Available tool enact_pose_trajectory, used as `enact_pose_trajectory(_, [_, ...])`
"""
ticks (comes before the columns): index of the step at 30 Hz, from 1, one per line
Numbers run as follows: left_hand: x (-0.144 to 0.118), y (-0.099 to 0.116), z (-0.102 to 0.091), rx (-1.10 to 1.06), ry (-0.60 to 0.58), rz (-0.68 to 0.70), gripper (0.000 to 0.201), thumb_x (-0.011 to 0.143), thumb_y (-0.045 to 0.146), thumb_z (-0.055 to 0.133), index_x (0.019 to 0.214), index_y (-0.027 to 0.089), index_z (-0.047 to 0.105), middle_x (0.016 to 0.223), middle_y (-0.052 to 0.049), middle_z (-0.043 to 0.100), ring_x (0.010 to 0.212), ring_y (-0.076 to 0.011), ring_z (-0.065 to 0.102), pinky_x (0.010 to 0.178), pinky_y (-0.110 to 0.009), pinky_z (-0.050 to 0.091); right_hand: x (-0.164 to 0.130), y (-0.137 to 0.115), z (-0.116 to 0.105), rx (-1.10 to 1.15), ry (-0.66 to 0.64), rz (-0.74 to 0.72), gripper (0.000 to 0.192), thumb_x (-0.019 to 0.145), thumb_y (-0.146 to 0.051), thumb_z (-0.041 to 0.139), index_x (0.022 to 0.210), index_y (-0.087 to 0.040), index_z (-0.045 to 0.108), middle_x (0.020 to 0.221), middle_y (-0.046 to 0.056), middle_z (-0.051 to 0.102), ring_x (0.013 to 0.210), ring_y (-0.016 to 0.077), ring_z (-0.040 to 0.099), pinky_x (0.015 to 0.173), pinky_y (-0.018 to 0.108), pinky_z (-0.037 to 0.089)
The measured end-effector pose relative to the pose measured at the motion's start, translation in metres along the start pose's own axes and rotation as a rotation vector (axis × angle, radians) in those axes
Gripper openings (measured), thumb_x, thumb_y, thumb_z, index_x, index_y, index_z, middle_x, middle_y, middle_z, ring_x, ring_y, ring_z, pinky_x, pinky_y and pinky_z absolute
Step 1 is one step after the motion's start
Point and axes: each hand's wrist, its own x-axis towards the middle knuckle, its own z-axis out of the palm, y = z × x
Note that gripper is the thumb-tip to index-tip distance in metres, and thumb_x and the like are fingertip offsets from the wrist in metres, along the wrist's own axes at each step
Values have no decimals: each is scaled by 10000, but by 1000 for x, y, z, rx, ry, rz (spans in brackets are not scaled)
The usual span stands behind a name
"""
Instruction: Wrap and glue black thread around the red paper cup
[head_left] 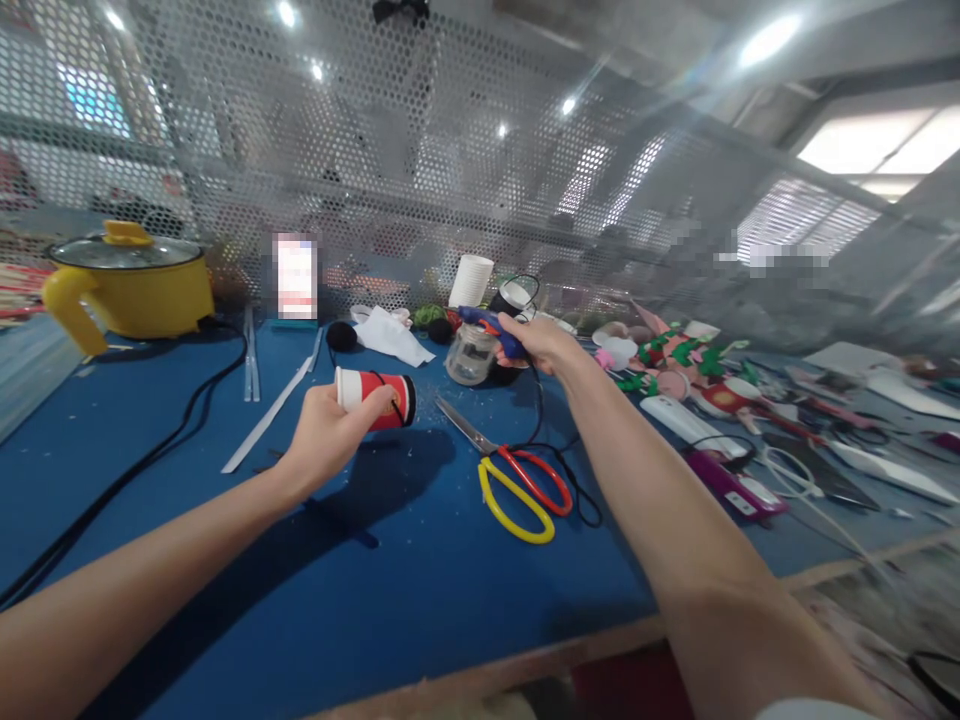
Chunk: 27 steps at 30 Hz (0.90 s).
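Observation:
My left hand is closed around a small red and white paper cup. The cup lies tipped on its side in the air, its black-edged end turned right, with a black cord across it. In my right hand is a blue glue gun with an orange trigger. Its nozzle points left, over or beside a clear glass jar; whether they touch I cannot tell. Between my arms, scissors with one red and one yellow handle lie on the blue table, blades toward the cup.
A yellow electric pot with a black cable stands at the left, near a lit screen. Black pompoms, white cloth and stacked white cups sit behind. Craft pieces and a purple box crowd the right.

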Motion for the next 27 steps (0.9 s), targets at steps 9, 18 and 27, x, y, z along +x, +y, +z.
enact_pose_trajectory(9, [-7,-6,2,119,-108,90,286,685,338,541,495,145,452,465,50,354,437,-57,295,391,-190,245,-84,-24,23,-306,-48,-652,273,732,-409,515,737,-151,603,770,66,624,730,181,569,694,315,425])
enact_pose_trajectory(18, [-11,-7,-1,340,-265,310,248,736,336,496,657,124,599,579,-15,541,505,-96,460,479,-211,354,-124,-29,55,-194,-430,-708,95,703,-233,559,648,-159,534,867,42,566,748,131,535,687,275,421])
enact_pose_trajectory(27, [-8,15,0,-51,-216,-44,206,639,323,604,591,124,579,485,30,527,422,-63,414,399,-176,322,-124,-31,46,55,-294,-709,75,736,-216,542,717,-157,500,672,-12,550,622,94,521,604,244,424])
